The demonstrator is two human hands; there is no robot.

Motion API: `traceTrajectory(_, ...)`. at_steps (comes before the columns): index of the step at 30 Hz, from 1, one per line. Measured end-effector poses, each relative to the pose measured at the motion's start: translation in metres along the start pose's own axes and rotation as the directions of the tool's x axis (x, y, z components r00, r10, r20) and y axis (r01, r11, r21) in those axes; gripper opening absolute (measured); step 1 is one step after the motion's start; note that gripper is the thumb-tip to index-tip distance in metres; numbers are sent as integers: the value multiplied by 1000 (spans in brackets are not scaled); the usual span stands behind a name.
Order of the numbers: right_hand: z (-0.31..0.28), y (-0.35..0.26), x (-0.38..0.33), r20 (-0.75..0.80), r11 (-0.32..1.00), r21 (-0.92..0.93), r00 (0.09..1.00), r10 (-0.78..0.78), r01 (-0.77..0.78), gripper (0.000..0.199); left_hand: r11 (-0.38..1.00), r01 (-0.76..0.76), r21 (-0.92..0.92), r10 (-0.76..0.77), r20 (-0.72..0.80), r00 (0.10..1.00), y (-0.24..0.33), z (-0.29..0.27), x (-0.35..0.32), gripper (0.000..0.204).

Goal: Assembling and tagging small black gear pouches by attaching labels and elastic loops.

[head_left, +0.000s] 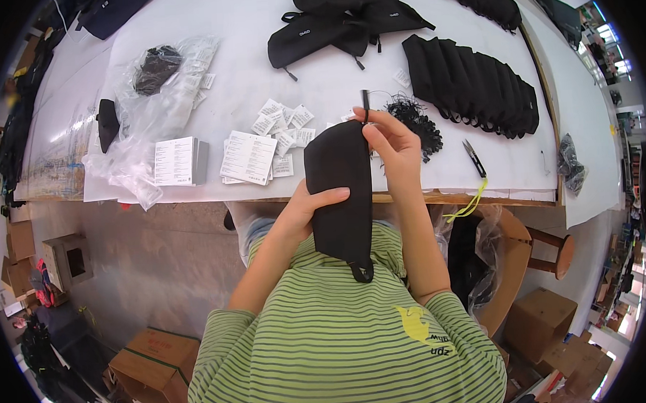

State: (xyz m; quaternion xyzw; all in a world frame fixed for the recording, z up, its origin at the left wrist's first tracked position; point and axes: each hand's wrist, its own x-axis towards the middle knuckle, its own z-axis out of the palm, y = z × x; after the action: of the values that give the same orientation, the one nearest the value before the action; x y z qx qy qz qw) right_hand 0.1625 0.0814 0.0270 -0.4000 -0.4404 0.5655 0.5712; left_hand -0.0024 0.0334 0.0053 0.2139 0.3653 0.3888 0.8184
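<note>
A flat black zip pouch is held upright at the table's front edge, in front of my chest. My left hand grips its left side, thumb lying across the fabric. At the pouch's top right corner, my right hand pinches with thumb and fingers around the base of a black cord pull, which sticks up above them. A small loop hangs from the pouch's bottom end. Just beyond my right hand lies a tangled heap of black cord pulls.
Thread snips with a yellow ribbon lie at right. White labels, printed cards and a card stack lie left, near plastic bags. Finished-looking black pouches pile at the back; overlapping ones line the right. Cardboard boxes stand below.
</note>
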Motion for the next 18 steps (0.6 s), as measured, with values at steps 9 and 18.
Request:
traceTrajectory(9, -4, 15, -11, -136, 907, -386, 961, -239, 171, 10, 990, -36, -133, 12, -176, 984, 1, 11, 4, 38)
traceTrajectory(18, 12, 4, -53, 104, 962, -270, 995, -5, 33, 16, 907, -34, -420, -18, -120, 993, 28, -16, 39, 22)
